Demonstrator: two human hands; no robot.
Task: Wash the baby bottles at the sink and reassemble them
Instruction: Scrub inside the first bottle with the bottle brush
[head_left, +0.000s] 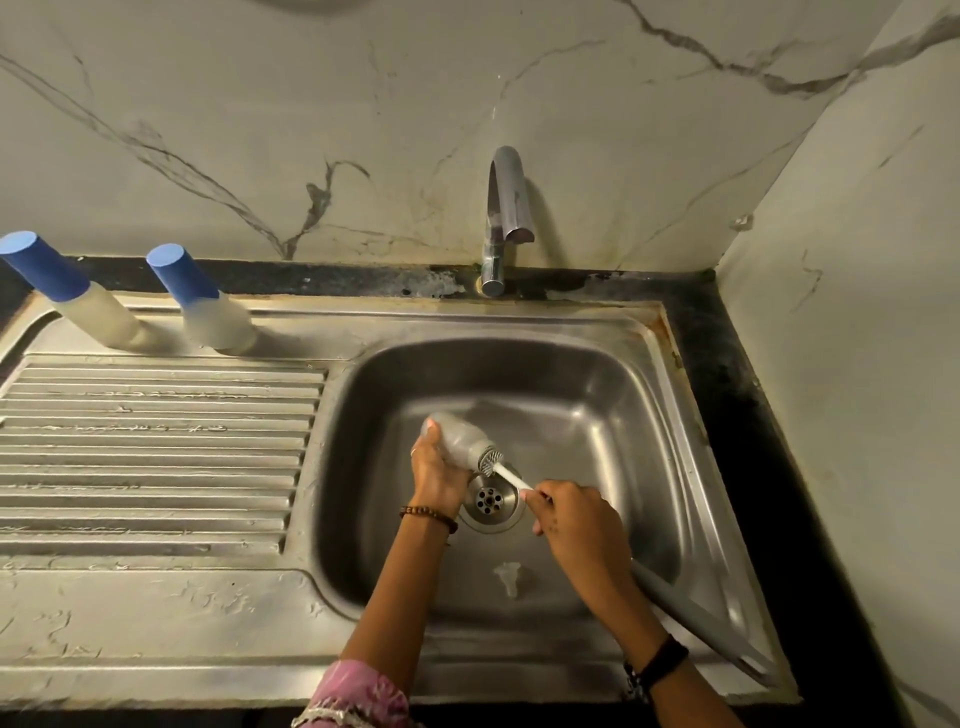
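Marble-look wall is backing a steel sink (613, 374) with a chrome tap (506, 208) above it. Left hand (439, 475) is gripping an uncapped baby bottle (457, 439) sideways over the drain (491, 501), mouth pointing right. Right hand (576, 514) is pinching the white shaft of a bottle brush (506, 473), bristles sitting at the bottle mouth, grey handle trailing past the wrist. Clear teat (509, 577) is lying on the basin floor. Two blue-capped bottles (208, 306) are standing on the drainboard (156, 447), rear left.
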